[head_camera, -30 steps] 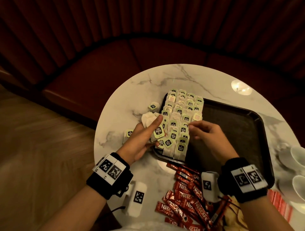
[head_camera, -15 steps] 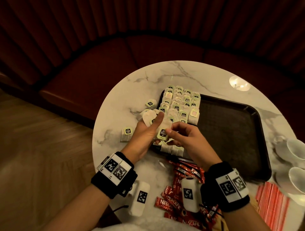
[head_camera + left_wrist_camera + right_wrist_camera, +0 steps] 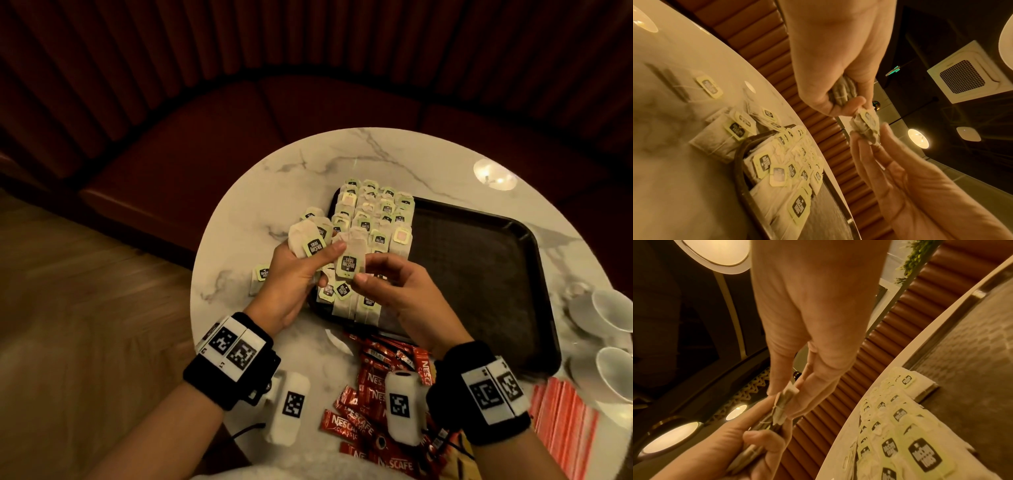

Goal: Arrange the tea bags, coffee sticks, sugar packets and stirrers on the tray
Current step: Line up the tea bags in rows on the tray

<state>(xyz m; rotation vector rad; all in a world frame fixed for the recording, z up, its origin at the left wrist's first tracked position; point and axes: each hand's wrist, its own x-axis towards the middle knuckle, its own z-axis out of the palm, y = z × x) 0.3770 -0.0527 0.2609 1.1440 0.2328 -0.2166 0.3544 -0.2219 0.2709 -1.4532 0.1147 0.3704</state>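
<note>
**Tea bag held between both hands**

Your left hand (image 3: pixel 294 274) grips a small stack of tea bags (image 3: pixel 310 240), thumb pressed on top. Your right hand (image 3: pixel 394 284) pinches a single tea bag (image 3: pixel 351 260) beside that thumb. Directly beneath both hands, rows of tea bags (image 3: pixel 376 212) fill the tray (image 3: pixel 479 274); coffee sticks (image 3: pixel 373 377) lie on the tabletop (image 3: pixel 308 171) near your wrists.

Surface: round white marble tabletop (image 3: pixel 308 164) with grey veins.
Middle to right: dark tray (image 3: pixel 479 274) lying flat.
Left edge: loose tea bags (image 3: pixel 262 274) on the marble, just beside the tray's left rim.
Near edge: heap of red coffee sticks (image 3: pixel 352 425).
Near right edge: orange-striped packets (image 3: pixel 561 421).
Right edge: white cups (image 3: pixel 613 315).
Far right: a lamp's reflection (image 3: pixel 495 174).
</note>
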